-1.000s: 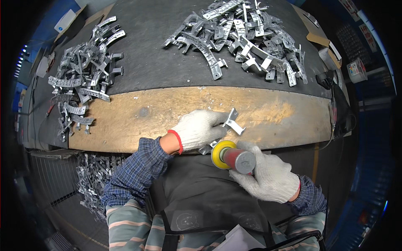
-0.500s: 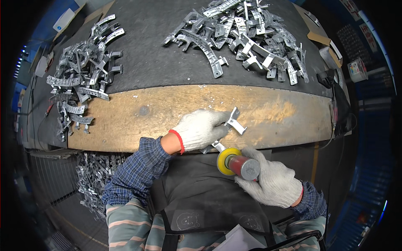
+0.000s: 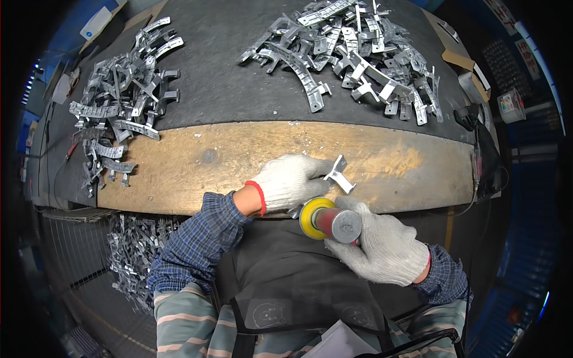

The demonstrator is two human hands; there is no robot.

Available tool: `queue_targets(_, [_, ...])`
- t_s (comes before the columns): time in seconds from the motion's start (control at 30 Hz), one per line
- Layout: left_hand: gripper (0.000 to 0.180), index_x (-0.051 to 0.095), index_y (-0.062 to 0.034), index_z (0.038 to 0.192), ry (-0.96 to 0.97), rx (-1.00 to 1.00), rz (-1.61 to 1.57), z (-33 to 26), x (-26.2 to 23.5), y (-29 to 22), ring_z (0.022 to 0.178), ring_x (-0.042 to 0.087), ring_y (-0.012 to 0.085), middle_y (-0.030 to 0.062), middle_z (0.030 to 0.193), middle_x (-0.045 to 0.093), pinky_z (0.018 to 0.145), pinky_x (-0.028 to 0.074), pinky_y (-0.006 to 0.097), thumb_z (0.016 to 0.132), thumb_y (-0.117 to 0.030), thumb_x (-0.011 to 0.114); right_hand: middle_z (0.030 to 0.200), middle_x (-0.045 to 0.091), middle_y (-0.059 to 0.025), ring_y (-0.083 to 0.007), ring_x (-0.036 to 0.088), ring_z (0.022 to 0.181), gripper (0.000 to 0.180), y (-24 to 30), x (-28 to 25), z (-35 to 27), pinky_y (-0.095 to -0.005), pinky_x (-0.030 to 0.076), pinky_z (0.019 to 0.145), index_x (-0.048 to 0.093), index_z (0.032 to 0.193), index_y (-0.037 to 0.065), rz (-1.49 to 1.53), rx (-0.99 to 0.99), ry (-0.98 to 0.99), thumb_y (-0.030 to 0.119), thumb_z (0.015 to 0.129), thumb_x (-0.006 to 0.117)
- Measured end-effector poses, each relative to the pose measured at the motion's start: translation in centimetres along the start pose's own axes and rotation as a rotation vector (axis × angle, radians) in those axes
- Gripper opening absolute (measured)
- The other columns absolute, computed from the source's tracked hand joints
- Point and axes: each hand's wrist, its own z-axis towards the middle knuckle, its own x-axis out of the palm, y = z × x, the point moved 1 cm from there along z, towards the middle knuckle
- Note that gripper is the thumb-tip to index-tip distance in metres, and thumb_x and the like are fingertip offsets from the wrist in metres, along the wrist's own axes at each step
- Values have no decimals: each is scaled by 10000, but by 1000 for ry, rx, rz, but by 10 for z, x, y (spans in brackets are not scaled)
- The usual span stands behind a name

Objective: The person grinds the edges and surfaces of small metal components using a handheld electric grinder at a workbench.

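Observation:
My left hand, in a white knit glove with a red cuff, is closed on a silvery metal bracket over the front edge of the wooden board. One forked end of the bracket sticks out past my fingers; its middle is hidden under the glove. In my gloved right hand is a small handheld power sander with a red body, a grey end cap and a yellow disc. The disc is up against the near end of the bracket, just below my left hand; whether they touch I cannot tell.
A large heap of metal brackets lies on the dark tabletop at the back right, a smaller heap at the left. The wooden board runs along the front. Below left, a wire bin holds more brackets. Cardboard boxes stand far right.
My right hand has brought the sander up and slightly left, so the disc now covers more of the bracket's near end. My left hand keeps its hold on the bracket.

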Motion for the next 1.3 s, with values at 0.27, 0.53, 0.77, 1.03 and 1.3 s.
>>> queue_targets(0.27, [441, 751, -145, 1429, 33, -39, 84, -3, -4, -7, 901, 791, 327, 158, 987, 801, 815, 605, 433, 1055, -376, 708, 1054, 791, -295, -482, 811, 871, 758, 1, -4, -22, -528, 672, 743, 474, 1552, 9, -96, 143, 82, 452, 1024, 789])
queue_targets(0.53, [424, 743, -146, 1432, 76, -125, -1, -3, -10, -22, 829, 783, 291, 135, 915, 785, 772, 601, 418, 1058, -342, 711, 1098, 794, -282, -478, 801, 1001, 739, -45, 7, -51, -519, 669, 877, 510, 1568, 36, 37, 278, -157, 439, 1017, 792])
queue_targets(0.77, [380, 686, -130, 1345, 34, -25, 411, -7, 1, -34, 926, 798, 386, 174, 1006, 789, 803, 613, 539, 993, -273, 682, 1033, 759, -88, -191, 731, 853, 431, -124, -10, -1, -371, 610, 798, 620, 1422, 3, 731, 369, -723, 238, 1082, 741])
queue_targets(1.03, [292, 733, -268, 1297, -120, 84, 1388, 29, -123, -35, 955, 787, 204, 56, 1110, 780, 811, 692, 382, 1010, -258, 787, 959, 691, -32, -87, 641, 687, 358, -167, 1, 16, -262, 518, 561, 594, 1402, 46, 843, 293, -1047, 289, 1150, 667])
queue_targets(1.3, [353, 751, -214, 1338, -372, -3, 1464, 90, -256, 1, 1442, 638, 319, 100, 1524, 690, 1247, 513, 536, 989, -170, 780, 886, 675, -20, -95, 627, 614, 302, -199, 14, 32, -266, 505, 503, 617, 1310, 57, 627, 94, -1137, 315, 1157, 654])
